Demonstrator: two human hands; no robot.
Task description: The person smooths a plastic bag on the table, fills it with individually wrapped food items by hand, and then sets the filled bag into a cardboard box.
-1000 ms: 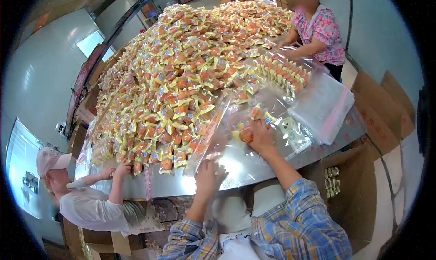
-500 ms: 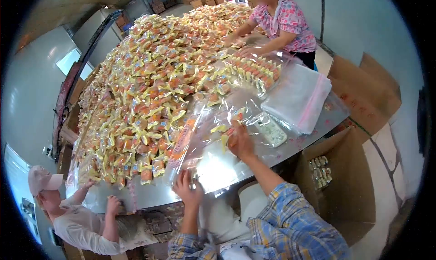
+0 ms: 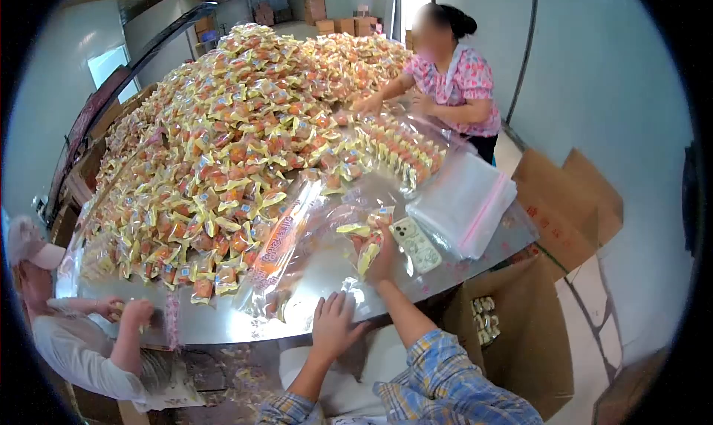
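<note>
At the far left a person in a pale cap (image 3: 85, 354) had both hands near the edge of the metal bench (image 3: 200, 322), where a great heap of yellow-and-orange wrapped snacks (image 3: 223, 146) filled the far side. Next came a clear bag with orange print (image 3: 278, 238), lying slanted at the foot of the heap. The left hand (image 3: 336, 327) was just below it at the bench's front edge, its fingers spread – whether they touched the plastic I could not tell. Further right, over the bench, a few wrapped packets (image 3: 365, 241) lay in the grasp of the right hand (image 3: 383, 260), its fingers curled around them and partly hidden. Behind stood rows of packets (image 3: 401, 151); just beside that hand lay a patterned phone (image 3: 417, 245). Then came a stack of clear bags (image 3: 462, 202), a person in a pink patterned top (image 3: 469, 91) reaching to the heap, and an open carton (image 3: 531, 362) with packets inside.
</note>
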